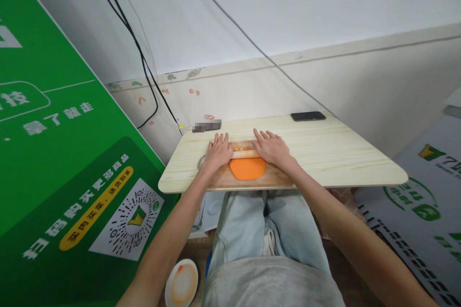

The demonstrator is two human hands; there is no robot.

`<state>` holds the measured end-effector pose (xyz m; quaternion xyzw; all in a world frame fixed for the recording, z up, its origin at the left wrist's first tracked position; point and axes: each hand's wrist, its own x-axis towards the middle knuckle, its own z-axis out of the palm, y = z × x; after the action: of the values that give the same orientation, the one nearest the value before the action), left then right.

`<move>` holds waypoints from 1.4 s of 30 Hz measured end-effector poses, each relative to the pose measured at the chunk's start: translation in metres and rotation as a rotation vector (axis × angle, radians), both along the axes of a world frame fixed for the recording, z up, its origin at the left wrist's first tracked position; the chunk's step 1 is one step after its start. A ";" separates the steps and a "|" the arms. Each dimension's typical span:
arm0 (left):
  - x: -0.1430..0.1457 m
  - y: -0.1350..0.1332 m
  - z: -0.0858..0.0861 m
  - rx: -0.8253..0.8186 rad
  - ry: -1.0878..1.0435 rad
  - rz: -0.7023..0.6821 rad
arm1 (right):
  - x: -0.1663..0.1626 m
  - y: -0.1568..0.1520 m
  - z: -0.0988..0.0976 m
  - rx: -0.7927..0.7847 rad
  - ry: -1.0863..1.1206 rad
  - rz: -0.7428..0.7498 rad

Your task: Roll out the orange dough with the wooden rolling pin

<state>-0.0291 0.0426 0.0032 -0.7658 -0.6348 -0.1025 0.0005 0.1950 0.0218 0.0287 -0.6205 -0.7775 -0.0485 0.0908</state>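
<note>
A light wooden rolling pin (245,154) lies crosswise over a wooden board (277,179) near the front edge of the table. My left hand (218,150) rests on the pin's left end, fingers stretched forward and slightly apart. On its right end lies my right hand (270,147), palm down with the fingers spread. Just in front of the pin, towards me, a flat rounded sheet of orange dough or clay (248,169) is spread on the board. The ends of the pin are hidden under my hands.
A black phone (308,116) lies at the table's back right, and a dark, partly blurred item (207,126) at the back left. A round-edged object (201,162) sits beside my left hand. Cables (144,64) hang along the wall. Below left is a stained white plate (182,283).
</note>
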 end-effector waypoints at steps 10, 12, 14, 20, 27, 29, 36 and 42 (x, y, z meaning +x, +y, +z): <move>-0.012 -0.074 -0.017 0.150 -0.026 -0.114 | -0.010 -0.086 -0.030 0.220 0.081 0.012; -0.012 -0.086 -0.020 0.178 -0.061 -0.110 | -0.012 -0.097 -0.038 0.270 0.097 0.022; -0.012 -0.095 -0.024 0.222 -0.092 -0.112 | -0.012 -0.105 -0.045 0.331 0.117 0.032; -0.013 -0.110 -0.036 0.347 -0.153 -0.144 | -0.010 -0.122 -0.056 0.445 0.123 0.078; -0.014 -0.122 -0.042 0.384 -0.202 -0.149 | -0.010 -0.134 -0.059 0.466 0.125 0.092; -0.013 -0.125 -0.043 0.391 -0.209 -0.147 | -0.009 -0.137 -0.060 0.464 0.132 0.097; -0.013 -0.131 -0.049 0.394 -0.207 -0.125 | -0.003 -0.139 -0.058 0.438 0.183 0.137; -0.010 -0.101 -0.037 0.336 -0.159 -0.098 | 0.010 -0.099 -0.045 0.362 0.124 0.198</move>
<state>-0.0392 -0.0589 -0.0343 -0.7746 -0.5686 -0.2672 0.0730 0.2046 -0.0774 -0.0166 -0.5163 -0.8063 -0.1400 0.2526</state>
